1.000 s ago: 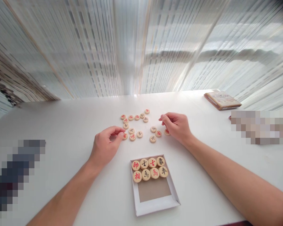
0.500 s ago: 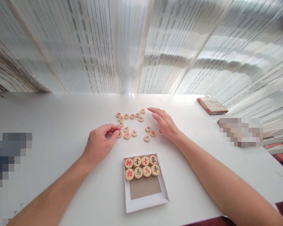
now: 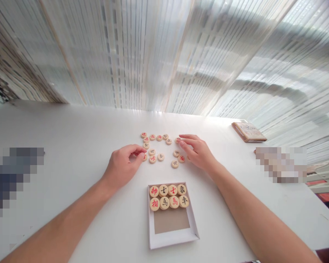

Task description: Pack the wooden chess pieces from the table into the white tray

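Note:
My left hand [image 3: 127, 162] has thumb and fingers closed at a red-lettered Chinese chess piece [image 3: 145, 157], which the thumb partly covers. On the right, my right hand [image 3: 199, 151] has its thumb and forefinger closed on another red-lettered Chinese chess piece [image 3: 177, 140], low over the table. Several small round pieces [image 3: 152, 159] with red or black characters lie loosely between the hands. Nearer to me is an open white box [image 3: 174, 239], its far half holding two rows of pieces [image 3: 164, 202]; the near half shows a brown bottom.
A flat printed box [image 3: 249, 132] lies at the right back of the white table [image 3: 84, 128]. Closer along the right edge is a blurred-out flat item [image 3: 281, 164]. Another blurred dark shape [image 3: 16, 175] is at the far left. A striped curtain [image 3: 153, 54] hangs behind.
My right hand has closed on the far red-lettered piece and drawn it toward me and to the right, away from its neighbours. My left hand keeps its pinch. The view has shifted slightly.

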Available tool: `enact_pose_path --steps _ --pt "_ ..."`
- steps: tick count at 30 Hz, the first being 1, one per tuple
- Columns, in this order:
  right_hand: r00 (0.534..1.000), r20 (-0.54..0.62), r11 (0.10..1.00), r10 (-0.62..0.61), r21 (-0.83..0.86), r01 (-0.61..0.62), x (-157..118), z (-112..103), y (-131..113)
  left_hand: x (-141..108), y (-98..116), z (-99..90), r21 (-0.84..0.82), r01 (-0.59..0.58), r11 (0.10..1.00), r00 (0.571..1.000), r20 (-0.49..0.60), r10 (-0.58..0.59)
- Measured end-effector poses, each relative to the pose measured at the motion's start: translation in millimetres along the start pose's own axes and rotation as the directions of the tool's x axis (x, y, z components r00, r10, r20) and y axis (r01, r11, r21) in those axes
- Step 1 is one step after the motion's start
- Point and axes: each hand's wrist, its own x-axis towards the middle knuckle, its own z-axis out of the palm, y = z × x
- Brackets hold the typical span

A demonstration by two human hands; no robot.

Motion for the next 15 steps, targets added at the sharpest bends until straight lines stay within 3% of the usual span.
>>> enact_pose_path --steps 6,15 --pt "0.99 -0.077 0.993 0.116 0.024 -0.115 -1.1 2.1 5.7 -1.4 2.2 0.9 -0.023 -0.006 1.0 1.0 0.003 0.006" --pt "0.977 -0.095 0.978 0.193 0.104 -0.183 4.2 6.1 -0.6 -1.0 3.1 0.8 -0.008 0.0 1.0 1.0 0.002 0.0"
